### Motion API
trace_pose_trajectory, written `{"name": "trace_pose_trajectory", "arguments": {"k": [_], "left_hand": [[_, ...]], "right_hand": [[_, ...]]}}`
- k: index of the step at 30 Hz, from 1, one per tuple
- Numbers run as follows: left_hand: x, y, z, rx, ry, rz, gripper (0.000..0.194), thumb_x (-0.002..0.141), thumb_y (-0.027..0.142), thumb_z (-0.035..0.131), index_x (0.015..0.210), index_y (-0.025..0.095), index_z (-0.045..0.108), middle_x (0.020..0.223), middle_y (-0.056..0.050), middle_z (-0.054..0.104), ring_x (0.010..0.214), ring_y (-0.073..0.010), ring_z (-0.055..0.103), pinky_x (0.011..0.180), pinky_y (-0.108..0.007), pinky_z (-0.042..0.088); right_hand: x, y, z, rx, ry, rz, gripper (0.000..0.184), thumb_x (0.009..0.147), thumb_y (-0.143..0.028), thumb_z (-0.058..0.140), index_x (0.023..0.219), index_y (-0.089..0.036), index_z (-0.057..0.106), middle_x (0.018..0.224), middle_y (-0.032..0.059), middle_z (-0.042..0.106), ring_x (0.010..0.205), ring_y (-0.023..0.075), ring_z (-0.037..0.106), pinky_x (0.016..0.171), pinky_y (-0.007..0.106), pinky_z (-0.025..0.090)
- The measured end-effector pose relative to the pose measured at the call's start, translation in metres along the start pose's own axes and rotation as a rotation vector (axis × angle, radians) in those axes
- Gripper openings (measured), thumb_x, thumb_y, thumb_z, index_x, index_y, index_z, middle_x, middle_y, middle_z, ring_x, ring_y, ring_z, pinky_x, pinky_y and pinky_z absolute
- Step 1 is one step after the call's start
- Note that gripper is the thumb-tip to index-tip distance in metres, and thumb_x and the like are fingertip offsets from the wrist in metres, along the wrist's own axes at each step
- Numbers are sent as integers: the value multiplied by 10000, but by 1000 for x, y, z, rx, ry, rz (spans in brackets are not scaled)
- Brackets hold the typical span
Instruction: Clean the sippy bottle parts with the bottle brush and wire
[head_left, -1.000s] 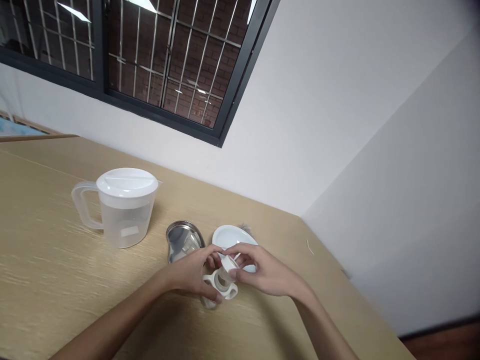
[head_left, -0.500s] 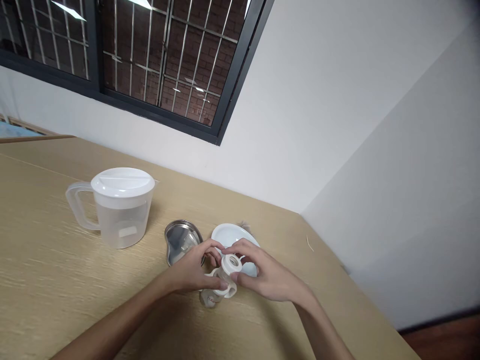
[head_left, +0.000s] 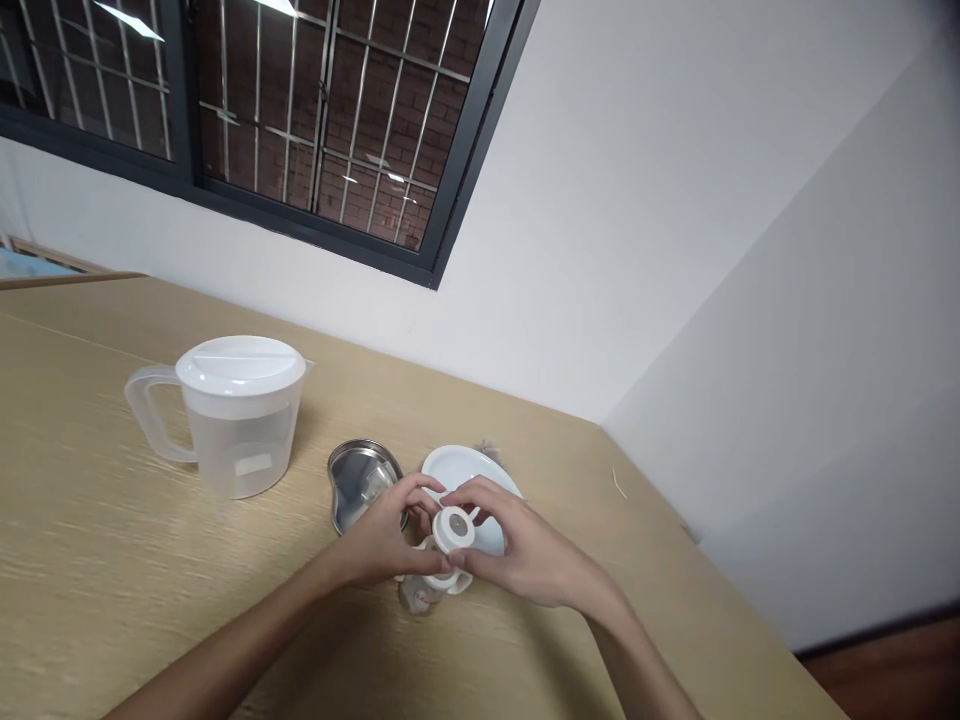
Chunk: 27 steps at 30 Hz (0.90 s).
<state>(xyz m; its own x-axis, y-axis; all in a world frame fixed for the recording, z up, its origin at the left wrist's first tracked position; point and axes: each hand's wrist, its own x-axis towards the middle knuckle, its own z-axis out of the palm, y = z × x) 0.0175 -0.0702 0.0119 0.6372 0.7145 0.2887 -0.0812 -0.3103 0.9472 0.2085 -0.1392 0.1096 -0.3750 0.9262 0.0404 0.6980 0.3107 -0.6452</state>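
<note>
My left hand (head_left: 386,540) is closed around a small clear bottle with white side handles (head_left: 417,595), which looks like a baby bottle and leans over the table. At the bottle's top, my right hand (head_left: 517,550) pinches a white ring-shaped cap (head_left: 453,528) between thumb and fingers. The cap's round centre faces up toward me. Whether the cap is seated on the bottle or loose, I cannot tell. Just behind my hands lies a pale plate or shallow bowl (head_left: 454,462), partly covered by my right hand.
Left of my hands is a kidney-shaped steel dish (head_left: 346,458) holding clear pieces. Farther left stands a lidded, translucent pitcher (head_left: 244,430) with liquid in it. A thin pale strip (head_left: 619,484) lies at the right. The wall and barred window (head_left: 322,120) rise behind the table (head_left: 90,420).
The white cap has tipped, its face turning more toward me and shifting slightly left. My right hand has turned a little with it. My left hand keeps its hold on the bottle.
</note>
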Motion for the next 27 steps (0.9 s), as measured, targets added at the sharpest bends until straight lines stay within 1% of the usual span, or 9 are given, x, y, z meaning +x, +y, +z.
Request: {"name": "trace_pose_trajectory", "arguments": {"k": [2,5,10,13,15,19,21,24,27], "left_hand": [[0,-2,1,-16,4,1,739,607,278,849,1224,226,445,943,-2,677,879,-174,592,812,-313,464],[0,-5,2,-38,-11,-21,790,584,266,863,1246,236,432,939,6,667,865,-164,569,810,-311,458],[1,-8,3,-29,-26,-58,907,510,318,911,1277,240,433,955,-14,643,890,-176,563,840,-335,456],[1,-8,3,-26,-40,-60,901,506,327,915,1275,244,453,993,-25,637,893,-177,564,840,-344,466],[0,-6,2,-9,-42,-57,849,511,333,913,1246,237,500,1031,-36,631,902,-179,562,848,-348,468],[0,-1,0,4,-20,-56,664,596,341,873,1183,232,584,1067,-43,637,907,-175,559,853,-337,467],[1,0,-1,1,-21,-57,591,640,337,846,1170,232,608,1057,-39,650,889,-169,564,837,-326,471],[2,1,-3,17,-36,-69,480,676,357,819,1109,219,664,1042,-40,666,861,-165,579,803,-309,473],[3,2,-4,-11,-41,-72,426,708,386,794,1075,195,691,1001,-46,676,817,-155,589,772,-298,477]], "right_hand": [[0,1,0,-20,-24,4,354,783,-281,731,1124,-290,638,1123,27,610,1030,221,553,901,353,450],[-1,3,-1,-32,-57,8,365,782,-298,732,1136,-293,642,1119,31,611,1004,219,560,879,344,457],[-3,8,-4,-62,-90,7,371,787,-274,708,1149,-301,632,1094,28,605,931,199,564,841,334,462],[-4,10,-3,-69,-101,24,363,775,-269,714,1127,-300,634,1085,23,601,925,197,563,821,324,457],[-4,12,-2,-39,-93,45,388,774,-279,722,1149,-299,623,1091,22,599,932,197,561,829,324,453],[-4,21,3,167,-55,126,417,846,-370,676,1233,-285,546,979,12,594,872,179,555,792,314,448],[-4,27,5,311,-31,147,389,868,-423,656,1199,-268,522,880,-10,561,803,158,535,744,295,432],[-4,33,8,505,-8,170,399,855,-466,675,1133,-257,480,774,-52,513,710,125,487,687,266,386],[-3,36,10,614,11,210,416,842,-510,679,1084,-251,460,750,-59,547,702,124,505,696,268,382]]}}
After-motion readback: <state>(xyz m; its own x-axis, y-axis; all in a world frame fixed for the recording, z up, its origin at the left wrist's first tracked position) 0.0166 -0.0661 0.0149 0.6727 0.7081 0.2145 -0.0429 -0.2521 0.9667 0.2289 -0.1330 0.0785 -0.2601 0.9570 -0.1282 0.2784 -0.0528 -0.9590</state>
